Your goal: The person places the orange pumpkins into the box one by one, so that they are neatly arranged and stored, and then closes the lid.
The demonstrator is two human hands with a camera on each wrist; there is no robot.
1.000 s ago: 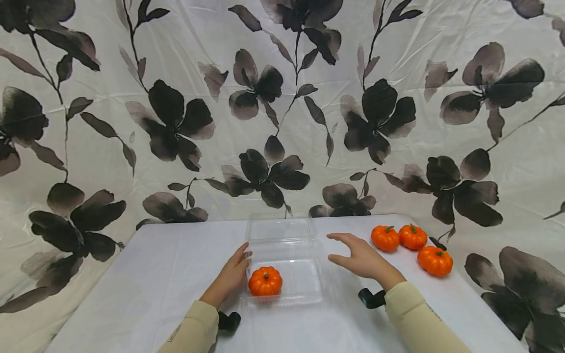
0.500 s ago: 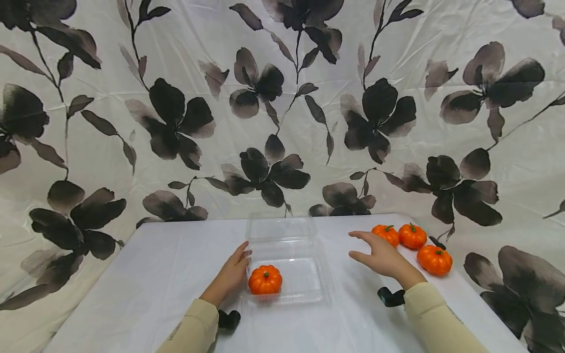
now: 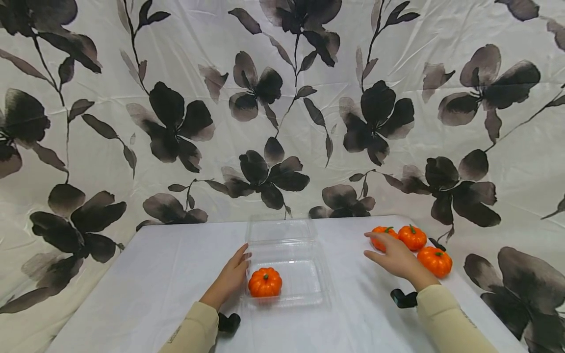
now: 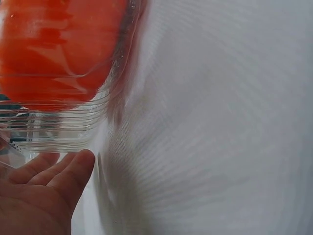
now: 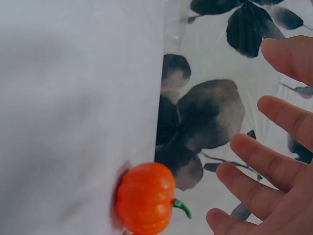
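Plainly, nothing is gripped: the left hand [image 3: 228, 277], fingers extended, lies against or just beside the clear container [image 3: 302, 280]; the right hand [image 3: 399, 257], fingers spread, hovers near three loose pumpkins [image 3: 434, 262]. Between the hands, one pumpkin [image 3: 265, 284] already sits inside; three are apparently left outside, with the lid [image 3: 280, 231] open beyond.

Behind the left hand [image 3: 230, 277] is a pale khaki sleeve [image 3: 194, 324] with tiny dark print; behind the right hand [image 3: 399, 257], a matching right sleeve [image 3: 443, 316]. A black left wrist camera [image 3: 229, 322] and black right wrist camera [image 3: 403, 298] sit palm-side.
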